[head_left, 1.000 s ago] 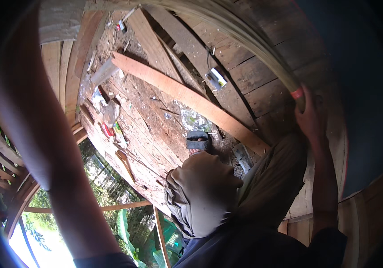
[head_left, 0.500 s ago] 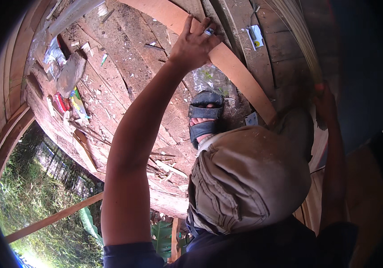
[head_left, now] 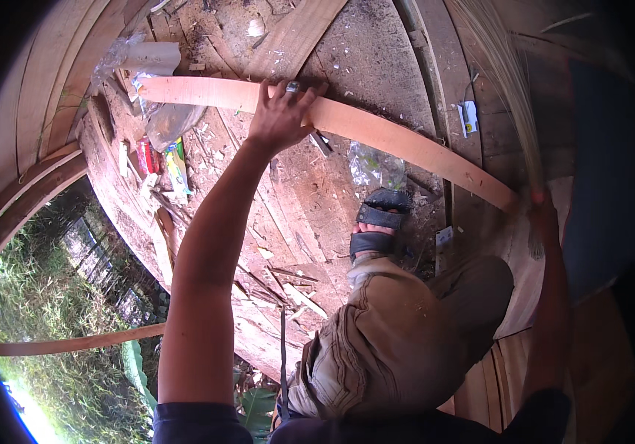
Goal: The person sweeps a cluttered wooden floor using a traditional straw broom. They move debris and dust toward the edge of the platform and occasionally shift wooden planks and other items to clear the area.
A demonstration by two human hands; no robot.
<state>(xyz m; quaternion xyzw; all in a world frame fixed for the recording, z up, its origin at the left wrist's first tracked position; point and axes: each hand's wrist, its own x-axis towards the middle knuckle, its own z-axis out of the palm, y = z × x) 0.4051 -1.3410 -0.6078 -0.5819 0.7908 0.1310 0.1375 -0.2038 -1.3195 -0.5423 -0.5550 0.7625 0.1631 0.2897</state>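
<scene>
The work area is a rough plank floor (head_left: 302, 222), strewn with wood scraps (head_left: 304, 300), a red wrapper (head_left: 146, 154) and clear plastic (head_left: 369, 166). A dark panel (head_left: 610, 170) stands at the right; greenery (head_left: 51, 274) shows beyond the floor's edge at lower left, crossed by a wooden rail (head_left: 73, 344). The reddish board (head_left: 399, 140) spans the floor beyond our sandalled foot (head_left: 380, 218), its right end near the right hand (head_left: 545, 214). Our left hand (head_left: 282, 118) grasps the board, fingers hooked over its far edge. Our right hand, dim and blurred, is clenched around the bound end of a stick broom (head_left: 519, 103). We judge the step in hand to be handling the board, broom held aside. Shifting it calls for a secure left grip and clearance from foot and broom. We cannot tell whether the board lies flat.
</scene>
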